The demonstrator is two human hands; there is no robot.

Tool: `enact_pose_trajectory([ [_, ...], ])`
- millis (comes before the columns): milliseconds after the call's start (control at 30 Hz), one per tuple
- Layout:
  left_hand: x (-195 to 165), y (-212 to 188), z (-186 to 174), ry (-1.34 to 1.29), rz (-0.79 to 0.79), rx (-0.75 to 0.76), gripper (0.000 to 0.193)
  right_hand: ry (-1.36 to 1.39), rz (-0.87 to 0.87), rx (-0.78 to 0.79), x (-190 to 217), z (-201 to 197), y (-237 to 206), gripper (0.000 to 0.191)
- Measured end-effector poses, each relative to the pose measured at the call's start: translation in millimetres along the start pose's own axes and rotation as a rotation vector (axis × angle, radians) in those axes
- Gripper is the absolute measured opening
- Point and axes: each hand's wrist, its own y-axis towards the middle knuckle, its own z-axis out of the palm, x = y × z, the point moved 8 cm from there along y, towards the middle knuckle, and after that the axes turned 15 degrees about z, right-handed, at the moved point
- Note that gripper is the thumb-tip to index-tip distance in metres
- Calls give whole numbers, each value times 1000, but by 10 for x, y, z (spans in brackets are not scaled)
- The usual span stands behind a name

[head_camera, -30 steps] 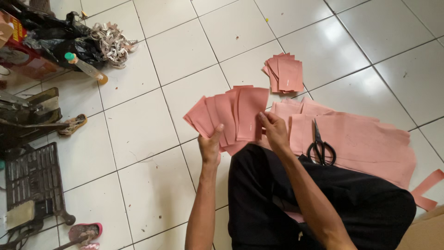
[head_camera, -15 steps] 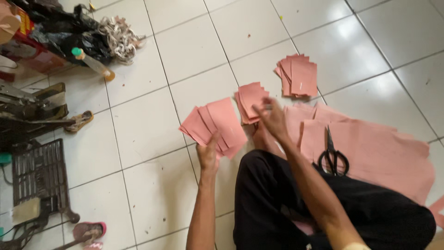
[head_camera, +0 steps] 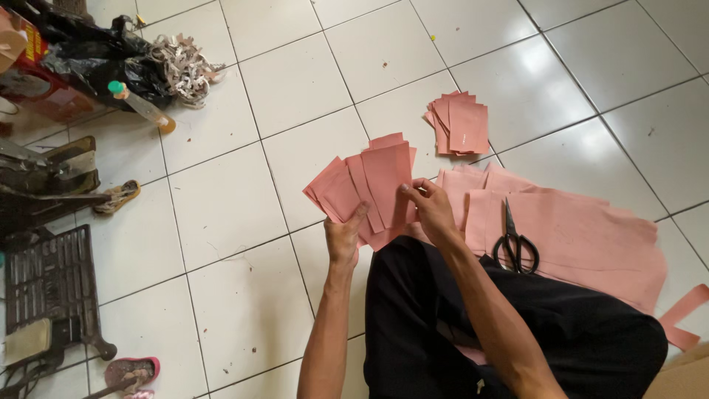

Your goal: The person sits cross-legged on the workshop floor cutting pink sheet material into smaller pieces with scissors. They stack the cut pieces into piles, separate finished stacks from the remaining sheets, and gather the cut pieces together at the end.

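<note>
Hands: left hand (head_camera: pixel 344 235), right hand (head_camera: pixel 430 209) grip one fan of pink sheets (head_camera: pixel 369 185) | one scissors (head_camera: pixel 516 244)

Bright, even daylight, sharp across most of the view.

Soft glare patches on the glossy white floor tiles (head_camera: pixel 561 81) toward the upper right; only faint, diffuse shadows under the fanned pink paper pieces (head_camera: pixel 369 185) and forearms. Slightly darker, murkier at the left edge around the black clutter (head_camera: pixel 81 59). No motion blur; mild wide-angle bending of grout lines near the corners.
</note>
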Motion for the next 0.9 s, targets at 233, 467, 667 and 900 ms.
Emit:
enact_pose_trajectory([
  [233,17,9,-129,84,-48,-47,51,158,-29,6,-26,-125,60,17],
  [467,-13,46,-82,144,-43,-32,49,75,-85,35,-224,-37,202,14],
  [667,17,114,-296,253,-4,-125,43,649,122,208,-100,-98,138,32],
  [900,127,137,-288,83,-29,-72,50,323,108,80,-275,18,318,30],
])
